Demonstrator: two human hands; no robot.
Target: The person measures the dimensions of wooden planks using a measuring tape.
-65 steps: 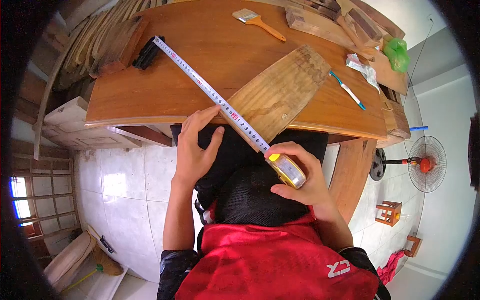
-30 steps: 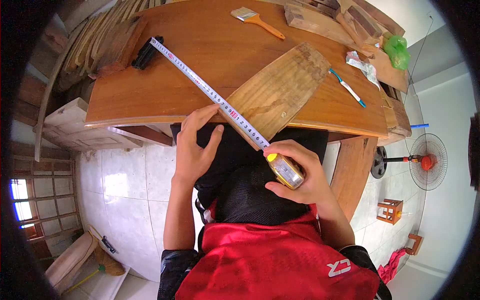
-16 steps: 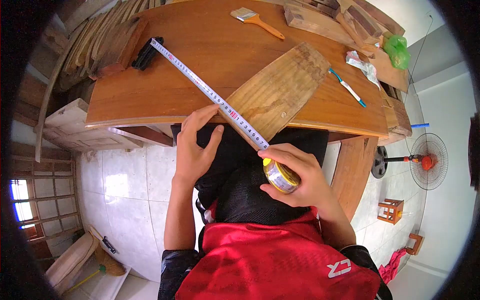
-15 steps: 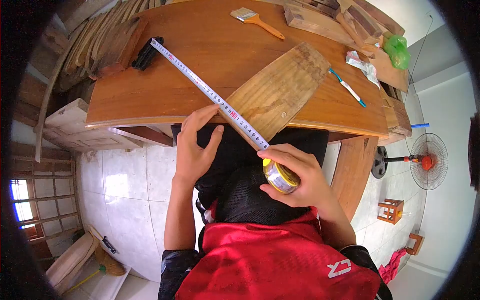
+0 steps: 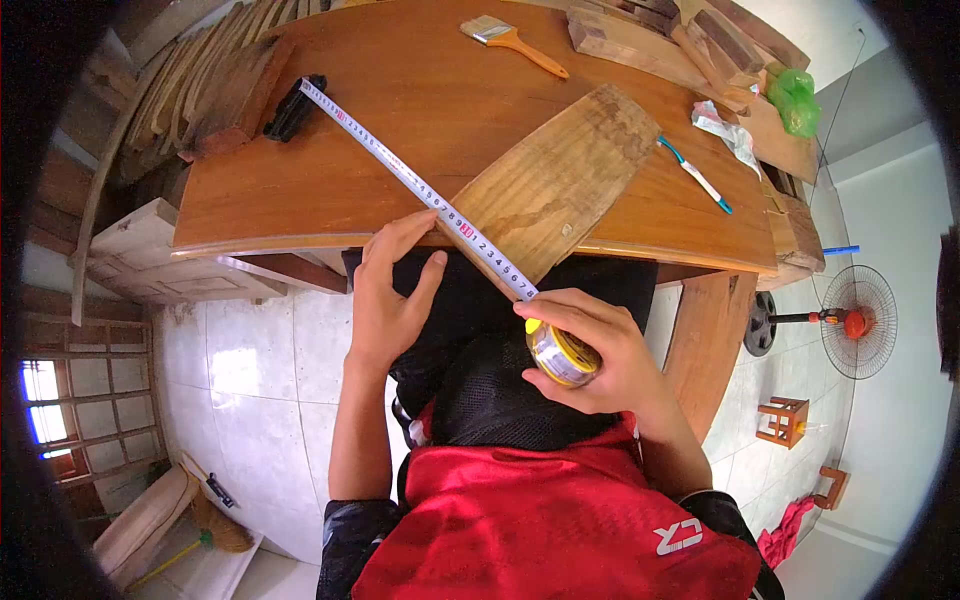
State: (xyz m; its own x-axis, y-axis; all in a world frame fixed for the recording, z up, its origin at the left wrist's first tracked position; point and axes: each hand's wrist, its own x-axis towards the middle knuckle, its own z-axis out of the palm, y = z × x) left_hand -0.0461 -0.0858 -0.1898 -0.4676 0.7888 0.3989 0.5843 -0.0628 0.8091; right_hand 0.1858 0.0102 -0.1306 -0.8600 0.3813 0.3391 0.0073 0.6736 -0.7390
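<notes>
In my right hand [image 5: 595, 350] is a yellow tape measure [image 5: 562, 356], fingers wrapped round its case. Its white blade [image 5: 395, 170] runs diagonally up and left, along the near end of a wooden board [image 5: 560, 170], and on past it over the table. My left hand [image 5: 395, 285] has thumb and fingers apart, its fingertips touching the blade at the board's left corner. The blade's far end lies by a black object [image 5: 295, 108] whose kind I cannot make out. The board rests on the table, its near end jutting over the edge.
On the wooden table [image 5: 330, 200] lie a paintbrush [image 5: 515, 45], a teal and white pen [image 5: 697, 175] and a crumpled wrapper [image 5: 727, 135]. Wood pieces [image 5: 640, 45] and a green plastic bag [image 5: 793, 103] are at the back right. Planks [image 5: 215, 75] stand stacked at left. A fan [image 5: 858, 322] stands right.
</notes>
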